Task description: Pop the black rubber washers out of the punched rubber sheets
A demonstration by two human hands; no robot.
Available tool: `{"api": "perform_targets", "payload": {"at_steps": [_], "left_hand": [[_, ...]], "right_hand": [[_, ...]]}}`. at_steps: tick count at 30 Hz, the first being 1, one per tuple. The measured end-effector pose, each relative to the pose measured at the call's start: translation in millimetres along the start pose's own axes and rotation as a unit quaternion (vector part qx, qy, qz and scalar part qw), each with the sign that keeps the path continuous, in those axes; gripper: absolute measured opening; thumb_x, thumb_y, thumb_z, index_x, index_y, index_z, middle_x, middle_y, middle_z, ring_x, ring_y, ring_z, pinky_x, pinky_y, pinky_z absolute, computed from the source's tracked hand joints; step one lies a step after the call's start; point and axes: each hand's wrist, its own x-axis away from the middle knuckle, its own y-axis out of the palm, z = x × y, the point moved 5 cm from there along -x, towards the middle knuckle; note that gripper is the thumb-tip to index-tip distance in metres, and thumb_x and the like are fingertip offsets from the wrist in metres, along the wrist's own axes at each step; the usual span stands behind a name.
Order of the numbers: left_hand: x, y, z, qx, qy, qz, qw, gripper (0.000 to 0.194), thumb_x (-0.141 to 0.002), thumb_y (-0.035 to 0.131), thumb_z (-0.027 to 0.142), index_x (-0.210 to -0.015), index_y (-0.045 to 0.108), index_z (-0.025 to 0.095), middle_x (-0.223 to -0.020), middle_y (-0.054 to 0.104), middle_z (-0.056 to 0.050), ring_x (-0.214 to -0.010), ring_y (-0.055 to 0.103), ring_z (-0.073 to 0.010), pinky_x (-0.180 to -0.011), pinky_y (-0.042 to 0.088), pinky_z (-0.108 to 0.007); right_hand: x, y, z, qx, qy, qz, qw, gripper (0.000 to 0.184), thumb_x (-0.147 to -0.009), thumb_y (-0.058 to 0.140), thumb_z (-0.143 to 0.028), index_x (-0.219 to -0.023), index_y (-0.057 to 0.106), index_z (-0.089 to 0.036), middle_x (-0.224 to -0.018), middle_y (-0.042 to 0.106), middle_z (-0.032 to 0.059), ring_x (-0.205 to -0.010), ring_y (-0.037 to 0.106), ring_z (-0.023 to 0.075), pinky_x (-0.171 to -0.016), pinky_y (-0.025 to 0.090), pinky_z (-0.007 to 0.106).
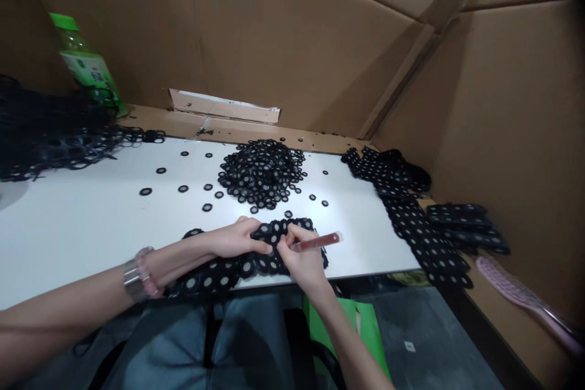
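My left hand (242, 236) lies closed over a black sheet with pale round dots (267, 263), its thumb pressing on the sheet. Held like a pen in my right hand (303, 254) is a slim tool with a red-brown handle (317, 242). The tool's tip is hidden behind my fingers, close to the sheet. More dotted black material (205, 282) hangs over the table's near edge under my left forearm. Just beyond my hands sits a heap of small black rings with pale centres (261, 172); several loose rings (183, 189) lie around it.
A tangle of black cut-out scraps (50, 134) covers the table's left end, by a green-capped bottle (89, 67). Dotted sheets (414, 228) and folded bundles (466, 225) lie at the right, near a pink hairbrush (512, 286). Cardboard walls (297, 42) enclose the white table (91, 213).
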Motion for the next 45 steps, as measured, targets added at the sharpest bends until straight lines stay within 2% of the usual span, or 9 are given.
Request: {"api": "perform_targets", "payload": {"at_steps": [6, 9, 13, 16, 18, 24, 30, 35, 45], "left_hand": [[2.5, -1.0, 12.9, -0.064, 0.034, 0.018, 0.997, 0.036, -0.066, 0.053, 0.05, -0.074, 0.054, 0.015, -0.08, 0.06, -0.005, -0.076, 0.054, -0.0234, -0.066, 0.041, -0.029], [-0.2, -4.7, 19.8, -0.063, 0.042, -0.012, 0.997, 0.035, -0.064, 0.058, 0.043, -0.084, 0.058, 0.015, -0.085, 0.063, -0.004, -0.077, 0.056, -0.0216, -0.066, 0.041, -0.027], [-7.8, -16.5, 25.7, -0.002, -0.021, -0.102, 0.995, 0.057, -0.053, 0.066, 0.044, -0.102, 0.056, 0.015, -0.104, 0.062, -0.005, -0.092, 0.055, -0.0232, -0.071, 0.042, -0.024], [-11.7, -24.3, 35.9, 0.021, -0.038, -0.128, 0.991, 0.054, -0.058, 0.061, 0.048, -0.102, 0.059, 0.018, -0.108, 0.062, -0.003, -0.102, 0.05, -0.0237, -0.076, 0.04, -0.023], [-13.6, -23.4, 41.8, 0.01, -0.031, -0.127, 0.991, 0.05, -0.06, 0.058, 0.053, -0.096, 0.061, 0.018, -0.101, 0.064, -0.003, -0.098, 0.052, -0.0235, -0.074, 0.04, -0.024], [-19.6, -3.6, 38.5, -0.111, 0.009, -0.069, 0.991, 0.054, -0.049, 0.064, 0.061, -0.075, 0.058, 0.015, -0.074, 0.061, -0.003, -0.067, 0.053, -0.0188, -0.054, 0.036, -0.023], [-20.6, 0.9, 30.9, -0.155, 0.012, 0.007, 0.988, 0.042, -0.05, 0.066, 0.051, -0.06, 0.042, 0.018, -0.059, 0.044, 0.003, -0.055, 0.041, -0.0126, -0.044, 0.027, -0.021], [-19.3, 4.0, 31.7, -0.116, 0.034, -0.035, 0.992, 0.037, -0.056, 0.064, 0.044, -0.054, 0.039, 0.018, -0.053, 0.037, 0.005, -0.051, 0.036, -0.0104, -0.043, 0.024, -0.021], [-17.0, 4.9, 28.8, -0.018, 0.062, -0.052, 0.997, 0.032, -0.058, 0.064, 0.036, -0.05, 0.04, 0.017, -0.048, 0.037, 0.006, -0.048, 0.035, -0.0083, -0.042, 0.023, -0.02]], "right_hand": [[-3.1, -16.2, 19.7, -0.219, 0.134, 0.025, 0.966, 0.027, -0.068, 0.052, -0.018, -0.052, 0.031, -0.022, -0.04, 0.038, -0.0098, -0.035, 0.041, 0.0079, -0.04, 0.033, 0.02], [-2.8, -20.8, 21.9, -0.207, 0.14, 0.009, 0.968, 0.028, -0.067, 0.054, -0.017, -0.05, 0.032, -0.022, -0.036, 0.038, -0.0101, -0.033, 0.043, 0.0085, -0.039, 0.034, 0.02], [0.9, -19.8, 24.5, -0.214, 0.131, 0.013, 0.968, 0.028, -0.069, 0.054, -0.017, -0.051, 0.033, -0.022, -0.037, 0.041, -0.0097, -0.035, 0.046, 0.0087, -0.04, 0.035, 0.02], [2.9, -21.6, 25.9, -0.238, 0.125, 0.049, 0.962, 0.03, -0.071, 0.055, -0.019, -0.051, 0.032, -0.021, -0.038, 0.039, -0.0102, -0.034, 0.043, 0.0075, -0.039, 0.034, 0.019], [3.2, -24.0, 25.8, -0.246, 0.122, 0.073, 0.959, 0.031, -0.071, 0.055, -0.021, -0.052, 0.031, -0.021, -0.039, 0.038, -0.0104, -0.033, 0.04, 0.0066, -0.037, 0.033, 0.019], [2.7, -26.8, 22.7, -0.223, 0.117, 0.082, 0.964, 0.03, -0.071, 0.054, -0.021, -0.051, 0.031, -0.021, -0.04, 0.036, -0.0102, -0.033, 0.039, 0.006, -0.036, 0.03, 0.018], [4.1, -20.8, 21.6, -0.171, 0.122, 0.037, 0.977, 0.028, -0.068, 0.051, -0.015, -0.049, 0.03, -0.022, -0.04, 0.038, -0.0084, -0.039, 0.05, 0.0107, -0.041, 0.034, 0.02], [3.6, -19.9, 23.4, -0.134, 0.114, 0.022, 0.984, 0.026, -0.065, 0.049, -0.012, -0.049, 0.03, -0.022, -0.043, 0.038, -0.0079, -0.044, 0.054, 0.0131, -0.042, 0.034, 0.021], [4.2, -18.8, 22.0, -0.09, 0.089, 0.008, 0.992, 0.028, -0.069, 0.049, -0.016, -0.051, 0.03, -0.022, -0.043, 0.036, -0.0074, -0.042, 0.041, 0.0098, -0.043, 0.028, 0.021]]}}
